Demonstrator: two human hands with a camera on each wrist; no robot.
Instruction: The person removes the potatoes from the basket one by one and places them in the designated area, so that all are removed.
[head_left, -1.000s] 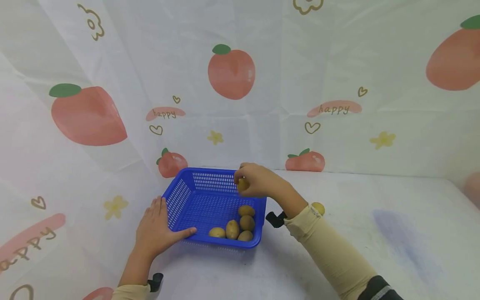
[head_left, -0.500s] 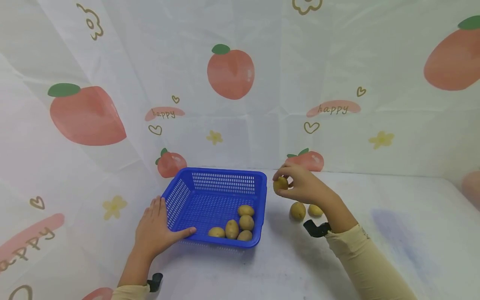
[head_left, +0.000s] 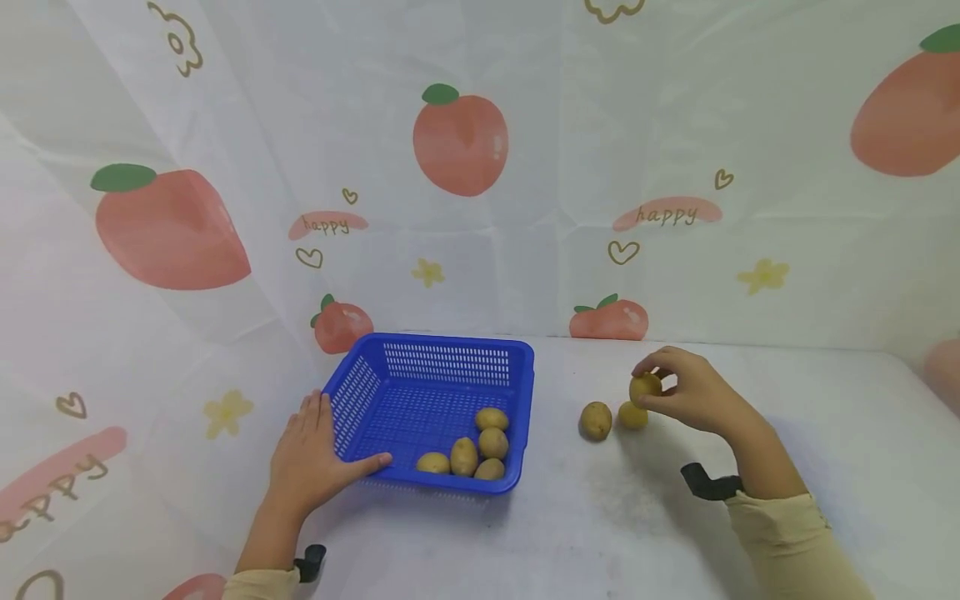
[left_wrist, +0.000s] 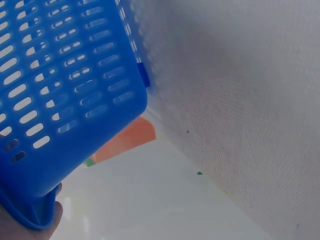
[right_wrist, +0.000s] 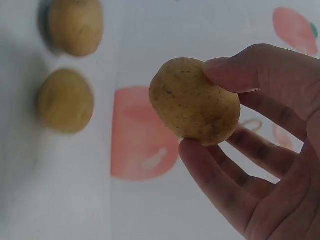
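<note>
The right hand (head_left: 693,398) is pinching a potato (head_left: 645,387) just above two potatoes (head_left: 613,418) lying below-left of the fingers; the left hand (head_left: 311,458) is resting flat against the basket (head_left: 442,346).

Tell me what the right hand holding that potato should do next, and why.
Probably lower it and set it on the table beside the two loose potatoes. The right hand pinches a potato in a fingertip grip just above the potato on the table, with another potato next to it. The left hand rests against the blue basket, so nothing blocks the spot.
</note>
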